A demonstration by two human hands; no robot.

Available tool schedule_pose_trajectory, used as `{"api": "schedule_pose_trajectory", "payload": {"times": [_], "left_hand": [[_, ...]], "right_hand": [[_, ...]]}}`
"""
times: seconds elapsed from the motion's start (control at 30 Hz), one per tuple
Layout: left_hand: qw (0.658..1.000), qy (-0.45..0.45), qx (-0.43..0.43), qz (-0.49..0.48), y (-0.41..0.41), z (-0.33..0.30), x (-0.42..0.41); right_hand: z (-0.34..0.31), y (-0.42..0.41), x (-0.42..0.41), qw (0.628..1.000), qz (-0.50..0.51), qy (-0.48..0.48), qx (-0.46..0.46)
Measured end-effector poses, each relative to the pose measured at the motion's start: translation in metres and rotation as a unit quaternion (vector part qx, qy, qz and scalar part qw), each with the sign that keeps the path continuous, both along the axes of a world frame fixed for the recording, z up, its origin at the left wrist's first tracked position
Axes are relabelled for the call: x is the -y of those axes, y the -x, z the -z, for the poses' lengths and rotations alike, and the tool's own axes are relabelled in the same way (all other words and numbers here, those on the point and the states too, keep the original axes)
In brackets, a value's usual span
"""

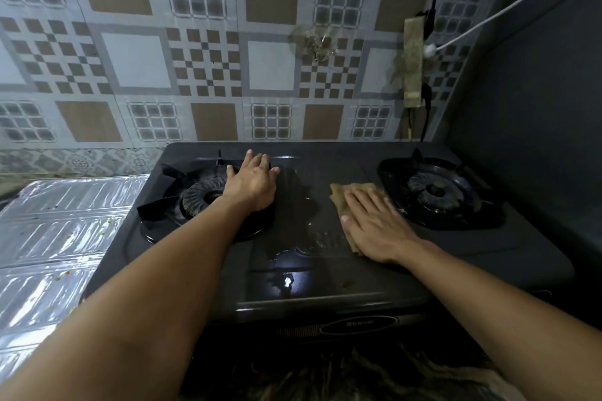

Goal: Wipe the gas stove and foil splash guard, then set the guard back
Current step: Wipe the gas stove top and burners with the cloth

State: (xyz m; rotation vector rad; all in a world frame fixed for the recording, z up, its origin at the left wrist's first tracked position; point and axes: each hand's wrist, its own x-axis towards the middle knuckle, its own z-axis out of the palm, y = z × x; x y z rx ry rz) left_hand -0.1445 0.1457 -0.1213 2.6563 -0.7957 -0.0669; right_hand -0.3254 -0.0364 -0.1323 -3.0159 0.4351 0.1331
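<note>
While wiping runs mid-stove:
Right hand [374, 225]: flat, fingers spread, pressing cloth [345, 197] on stove [325, 283] centre.
Left hand [252, 182]: open, bracing by left burner [205, 198].
Guard [58, 231]: flat off stove's left edge; likely light, crumply; lift by edges.

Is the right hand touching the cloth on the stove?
Touching. The head view shows the right hand pressed flat on the cloth, covering most of it.

Your bench is nearly all covered: a black two-burner gas stove [325, 273] sits on it, and just beside that, at left, a crinkled silver foil splash guard [58, 238] lies flat, food-flecked.
</note>
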Motion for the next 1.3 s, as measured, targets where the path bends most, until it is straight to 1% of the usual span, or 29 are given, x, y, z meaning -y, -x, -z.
{"api": "schedule_pose_trajectory", "payload": {"times": [0.1,0.17,0.27,0.33,0.4,0.5,0.57,0.67,0.73,0.83,0.9,0.93,1.03,1.17,1.23,1.3], "left_hand": [[1.000,-0.013,0.002,-0.003,0.002,0.000,0.001],[1.000,-0.023,0.003,-0.003,0.002,-0.001,0.002],[0.999,-0.039,0.003,-0.011,0.002,-0.003,0.004],[0.998,-0.053,0.007,-0.018,0.001,-0.003,0.004],[0.997,-0.070,0.020,-0.019,0.002,-0.004,0.003],[0.993,-0.106,0.059,-0.014,0.005,-0.009,0.000],[0.986,-0.137,0.099,-0.009,0.011,-0.016,0.001],[0.955,-0.219,0.196,0.035,0.026,-0.026,0.010],[0.944,-0.232,0.224,0.077,0.036,-0.031,0.020],[0.950,-0.205,0.191,0.140,0.054,-0.038,0.040],[0.958,-0.175,0.150,0.170,0.069,-0.043,0.050],[0.962,-0.161,0.129,0.179,0.076,-0.046,0.054],[0.969,-0.141,0.081,0.186,0.098,-0.048,0.068],[0.971,-0.128,0.045,0.197,0.126,-0.046,0.087],[0.971,-0.118,0.035,0.207,0.138,-0.044,0.097],[0.970,-0.121,0.034,0.207,0.149,-0.041,0.107]], "right_hand": [[0.000,-0.006,-0.009,1.000,0.018,-0.003,0.003],[-0.001,-0.006,-0.020,1.000,0.010,-0.002,0.003],[0.000,-0.005,-0.053,0.997,-0.075,0.018,0.005],[0.002,-0.004,-0.077,0.990,-0.134,0.023,0.022],[0.004,0.005,-0.084,0.988,-0.147,0.011,0.044],[0.007,0.027,-0.069,0.988,-0.143,0.008,0.059],[0.011,0.045,-0.053,0.991,-0.119,0.020,0.061],[0.015,0.077,-0.016,0.997,-0.056,0.028,0.053],[0.014,0.099,0.011,0.999,-0.010,0.026,0.046],[0.014,0.112,0.027,0.997,0.045,0.033,0.046],[0.015,0.111,0.015,0.995,0.052,0.052,0.065],[0.014,0.111,0.005,0.994,0.040,0.062,0.081],[0.019,0.119,-0.014,0.990,-0.039,0.083,0.108],[0.023,0.132,0.006,0.988,-0.088,0.057,0.110],[0.023,0.142,0.030,0.990,-0.069,0.050,0.114],[0.022,0.158,0.063,0.991,-0.024,0.058,0.120]]}}
